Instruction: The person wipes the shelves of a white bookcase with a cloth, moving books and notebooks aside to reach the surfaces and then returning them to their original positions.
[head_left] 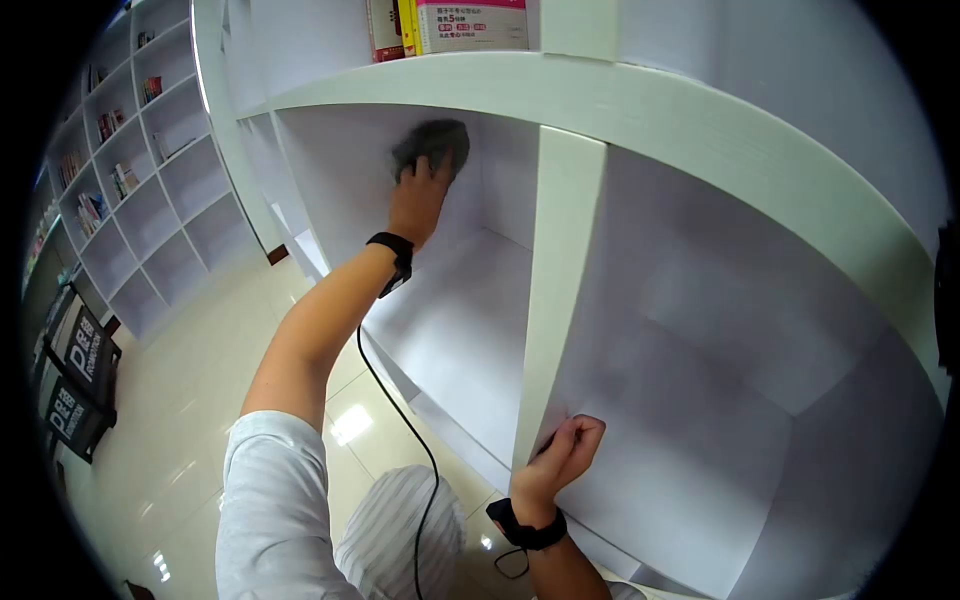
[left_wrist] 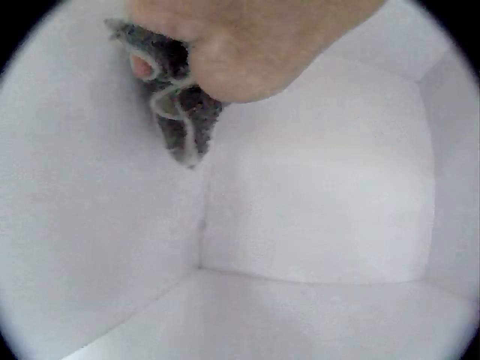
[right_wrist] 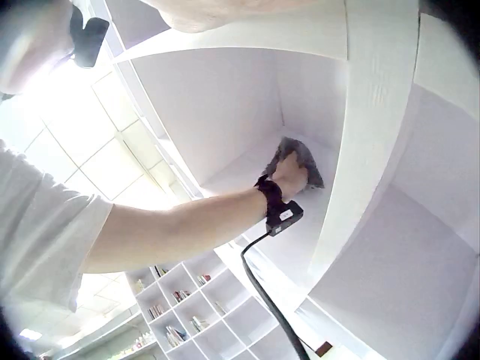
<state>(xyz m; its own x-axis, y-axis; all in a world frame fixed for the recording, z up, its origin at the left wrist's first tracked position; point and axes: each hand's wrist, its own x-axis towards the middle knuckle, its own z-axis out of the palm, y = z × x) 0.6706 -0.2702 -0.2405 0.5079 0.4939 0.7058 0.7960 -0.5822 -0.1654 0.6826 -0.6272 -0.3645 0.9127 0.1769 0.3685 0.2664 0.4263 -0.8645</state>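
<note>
Inside the left shelf compartment, my left hand point(head_left: 420, 200) holds a dark grey cloth point(head_left: 445, 143) against the white left wall point(head_left: 335, 170). Pale edging runs along the bunched cloth point(left_wrist: 184, 124) in the left wrist view, and a fingertip shows among its folds. From the right wrist view, the same cloth point(right_wrist: 313, 172) spreads around the left fingers. Lower down, my right hand point(head_left: 565, 455) has its fingers curled at the front edge of the upright divider point(head_left: 560, 290), gripping it; the divider partly hides the fingers.
Books point(head_left: 470, 27) stand on the shelf above. A black cable point(head_left: 400, 410) hangs from the left wristband beside a striped-clothed knee point(head_left: 400, 530). More bookshelves point(head_left: 150, 170) and black folded frames point(head_left: 80, 375) stand across the glossy tiled floor point(head_left: 180, 430).
</note>
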